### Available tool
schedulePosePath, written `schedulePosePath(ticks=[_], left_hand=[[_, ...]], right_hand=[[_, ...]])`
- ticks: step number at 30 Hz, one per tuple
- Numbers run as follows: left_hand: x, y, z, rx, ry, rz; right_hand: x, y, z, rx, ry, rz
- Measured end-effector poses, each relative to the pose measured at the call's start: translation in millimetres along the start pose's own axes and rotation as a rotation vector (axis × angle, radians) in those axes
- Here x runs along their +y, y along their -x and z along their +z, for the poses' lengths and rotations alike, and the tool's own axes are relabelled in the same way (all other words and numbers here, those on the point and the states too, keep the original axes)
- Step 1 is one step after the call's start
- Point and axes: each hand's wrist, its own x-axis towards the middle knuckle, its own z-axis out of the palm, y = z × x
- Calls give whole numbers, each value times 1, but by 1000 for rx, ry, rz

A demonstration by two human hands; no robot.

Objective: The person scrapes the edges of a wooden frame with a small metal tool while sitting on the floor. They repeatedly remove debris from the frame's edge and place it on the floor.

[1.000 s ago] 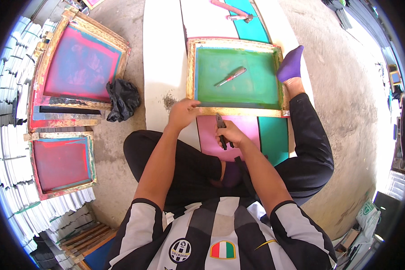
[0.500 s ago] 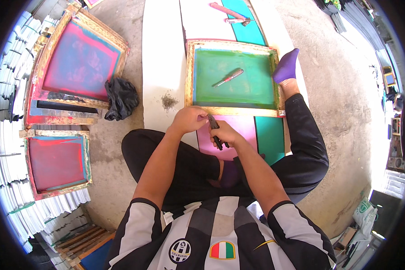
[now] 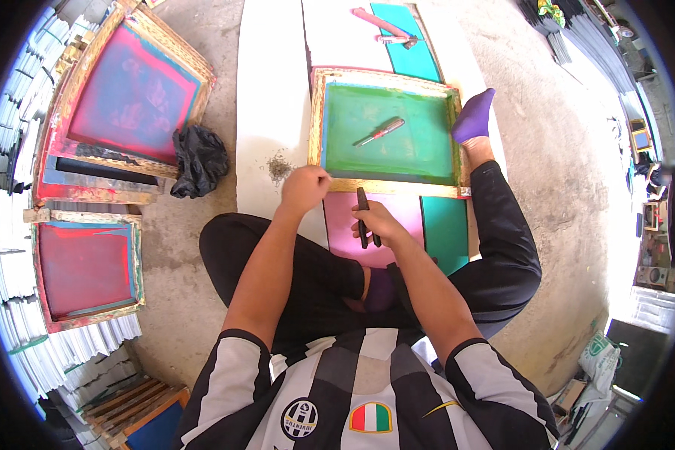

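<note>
My right hand point(image 3: 381, 222) is wrapped round black-handled pliers point(image 3: 363, 219), held over a pink panel point(image 3: 340, 225) in front of the wooden screen-printing frame point(image 3: 394, 187). My left hand point(image 3: 305, 188) is closed beside the frame's near left corner; whatever its fingers may hold is hidden. Just beyond it, a small pile of fine dark bits point(image 3: 279, 168) lies on the white board point(image 3: 266, 112). On the frame's green mesh point(image 3: 420, 154) rests a screwdriver point(image 3: 382, 132) with a clear reddish handle. My purple-socked foot point(image 3: 475, 116) sits against the frame's right side.
A pink-handled tool like a hammer point(image 3: 382, 22) lies at the far end of the boards. On the left are a black plastic bag point(image 3: 200, 161) and red-and-blue printing frames point(image 3: 136, 97), with another red frame point(image 3: 90, 262) nearer. Stacked sheets point(image 3: 7, 277) line the left edge.
My left hand has drawn away from the pliers to the left, toward the pile, and its fingers have closed. The pliers have turned more upright in my right hand.
</note>
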Motion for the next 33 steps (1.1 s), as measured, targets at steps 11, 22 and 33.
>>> schedulePosePath(ticks=[11,22,33], left_hand=[[-35,-15,-38,111,-128,-727],[-25,-17,-25,-12,-10,-565],[-8,-16,-15,-68,-14,-495]], right_hand=[[27,-45,5,233,63,18],[9,-36,30,358,143,60],[24,-39,19,297,183,-37]])
